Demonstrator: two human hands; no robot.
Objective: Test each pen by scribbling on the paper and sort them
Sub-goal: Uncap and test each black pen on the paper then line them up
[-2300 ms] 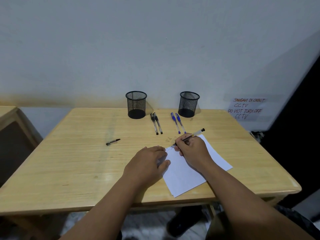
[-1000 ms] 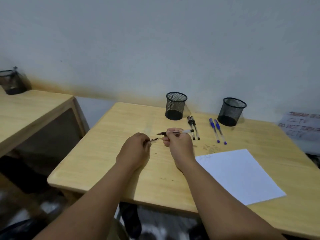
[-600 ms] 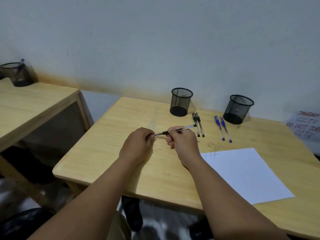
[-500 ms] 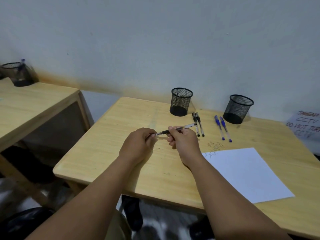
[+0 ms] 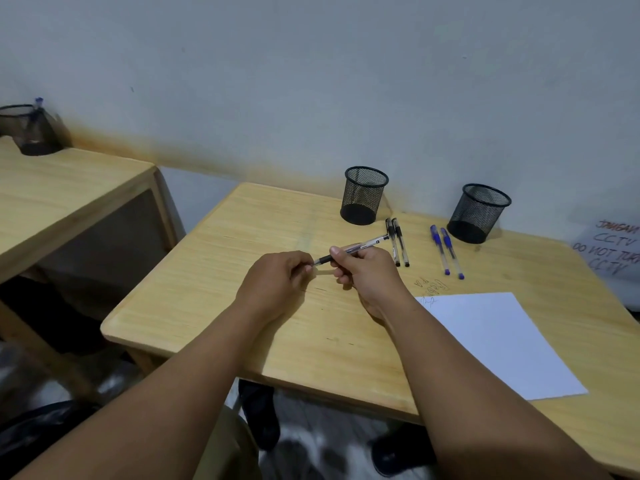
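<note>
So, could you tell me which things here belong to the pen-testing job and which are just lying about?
Job:
- pen held by right hand, left hand at its tip
- black pens
- blue pens
- paper
- two mesh cups

Lying about:
- CCTV sign
- far mesh cup

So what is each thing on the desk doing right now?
Pen: held in the air by right hand.
Left hand: pinching at the pen's tip.
Black pens: two, lying side by side.
Blue pens: two, lying side by side.
Paper: flat, small scribble at its corner.
Mesh cups: upright.
</note>
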